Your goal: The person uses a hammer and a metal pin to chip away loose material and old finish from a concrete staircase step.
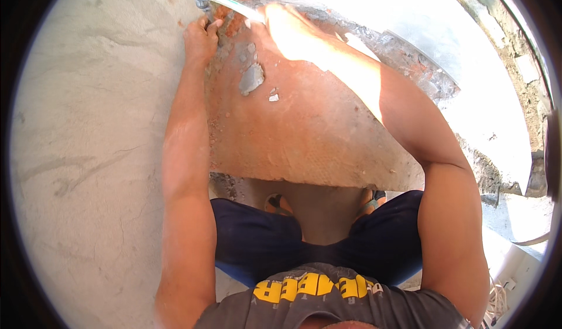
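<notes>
On my feed, the fingers of the right hand (273, 28) are closed round the handle of a hammer (232, 4), the thumb side toward the tool's head; strong sunlight washes out the knuckles, so I cannot separate each finger. The fingers of the left hand (201, 41) are bent and drawn in toward the thumb, just below the hammer head, with the fingertips pointing away from the body. I can make out something small and dark by them, but I cannot tell whether they grip it. The hammer lies slantwise at the top of my view, its metal head up and to the left, beside broken red brickwork (234, 22). Moving outward, I read the left arm as reaching forward and nearly straight, alongside the grey plastered wall (88, 118). The right arm is bent at the elbow, which sits well out to the side, and its forearm slants inward over the reddish-brown slab (298, 135) to bring both hands near each other. Between the forearms I see a grey chunk (252, 79) and a small white fragment (273, 98) lying on the slab. Nearest the camera are the grey shirt (328, 305) and dark shorts (380, 229), with knees apart and sandalled feet showing below the slab's near edge.
</notes>
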### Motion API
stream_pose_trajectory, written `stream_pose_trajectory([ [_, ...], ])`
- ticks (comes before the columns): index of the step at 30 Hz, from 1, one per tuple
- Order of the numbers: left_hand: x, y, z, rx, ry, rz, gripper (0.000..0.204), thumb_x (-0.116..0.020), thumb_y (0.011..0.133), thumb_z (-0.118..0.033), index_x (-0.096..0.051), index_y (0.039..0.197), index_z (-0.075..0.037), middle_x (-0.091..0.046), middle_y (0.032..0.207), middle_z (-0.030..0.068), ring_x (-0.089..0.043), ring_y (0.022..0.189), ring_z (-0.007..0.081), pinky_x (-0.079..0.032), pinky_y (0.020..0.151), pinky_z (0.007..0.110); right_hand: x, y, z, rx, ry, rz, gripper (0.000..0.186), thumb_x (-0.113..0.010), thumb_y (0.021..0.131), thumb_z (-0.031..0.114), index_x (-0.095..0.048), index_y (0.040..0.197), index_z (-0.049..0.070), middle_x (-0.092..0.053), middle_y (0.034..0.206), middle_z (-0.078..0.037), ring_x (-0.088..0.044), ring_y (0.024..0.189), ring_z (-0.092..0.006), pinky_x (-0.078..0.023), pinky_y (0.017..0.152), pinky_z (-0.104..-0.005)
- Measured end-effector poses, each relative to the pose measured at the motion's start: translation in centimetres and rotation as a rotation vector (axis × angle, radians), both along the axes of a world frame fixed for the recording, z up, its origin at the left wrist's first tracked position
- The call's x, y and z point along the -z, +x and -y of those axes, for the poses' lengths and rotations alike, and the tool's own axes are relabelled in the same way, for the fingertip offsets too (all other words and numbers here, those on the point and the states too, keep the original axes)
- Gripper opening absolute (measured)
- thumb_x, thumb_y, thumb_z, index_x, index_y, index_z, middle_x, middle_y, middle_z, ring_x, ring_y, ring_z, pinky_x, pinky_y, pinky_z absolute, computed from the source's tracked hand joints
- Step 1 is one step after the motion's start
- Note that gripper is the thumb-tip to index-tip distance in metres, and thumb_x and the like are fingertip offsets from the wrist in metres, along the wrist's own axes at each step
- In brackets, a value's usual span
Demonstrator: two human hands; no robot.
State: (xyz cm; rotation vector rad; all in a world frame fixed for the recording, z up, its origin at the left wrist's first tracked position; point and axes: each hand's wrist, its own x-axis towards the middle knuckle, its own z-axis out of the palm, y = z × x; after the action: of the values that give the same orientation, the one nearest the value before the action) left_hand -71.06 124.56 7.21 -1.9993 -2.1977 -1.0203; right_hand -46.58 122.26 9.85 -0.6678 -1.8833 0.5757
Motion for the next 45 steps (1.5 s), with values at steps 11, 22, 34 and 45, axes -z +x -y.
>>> stream_pose_trajectory([
  [11, -0.1, 0.3, -0.2, -0.013, 0.017, -0.067, 0.031, -0.075, 0.094, -0.022, -0.067, 0.084, 0.006, -0.067, 0.08, 0.0272, -0.066, 0.073, 0.0416, -0.049, 0.068, 0.049, -2.3, 0.5, 0.9, -0.018, -0.177, 0.173, 0.027, -0.051, 0.1, 0.013, -0.066, 0.079, 0.003, -0.055, 0.06, -0.01, -0.058, 0.051, -0.0196, -0.042, 0.048, -0.0369],
  [22, -0.1, 0.4, -0.1, 0.055, 0.039, -0.081, 0.029, -0.074, 0.096, -0.022, -0.068, 0.087, 0.005, -0.066, 0.078, 0.024, -0.063, 0.069, 0.0363, -0.048, 0.066, 0.046, -1.5, 0.3, 1.0, -0.026, -0.322, 0.26, 0.031, -0.05, 0.105, 0.024, -0.068, 0.095, 0.0, -0.057, 0.064, -0.012, -0.053, 0.053, -0.0243, -0.045, 0.053, -0.041],
  [34, -0.6, -1.7, -0.6, 0.365, 0.026, 0.361, 0.016, -0.068, 0.099, -0.012, -0.069, 0.091, 0.002, -0.063, 0.074, 0.0092, -0.053, 0.065, 0.0137, -0.044, 0.062, 0.035, -3.9, 3.9, -1.5, 0.044, -0.238, 0.032, 0.031, -0.052, 0.103, 0.023, -0.064, 0.098, -0.004, -0.066, 0.083, -0.028, -0.069, 0.085, -0.0443, -0.051, 0.075, -0.0506],
  [45, -1.2, -0.6, -1.3, 0.229, 0.225, -0.083, 0.011, -0.072, 0.097, -0.013, -0.072, 0.096, -0.002, -0.058, 0.066, 0.012, -0.049, 0.056, 0.0187, -0.04, 0.054, 0.037, -6.8, 4.3, 0.6, -0.033, -0.066, -0.103, 0.031, -0.051, 0.105, 0.022, -0.061, 0.095, -0.006, -0.066, 0.083, -0.029, -0.069, 0.082, -0.0438, -0.051, 0.071, -0.0501],
])
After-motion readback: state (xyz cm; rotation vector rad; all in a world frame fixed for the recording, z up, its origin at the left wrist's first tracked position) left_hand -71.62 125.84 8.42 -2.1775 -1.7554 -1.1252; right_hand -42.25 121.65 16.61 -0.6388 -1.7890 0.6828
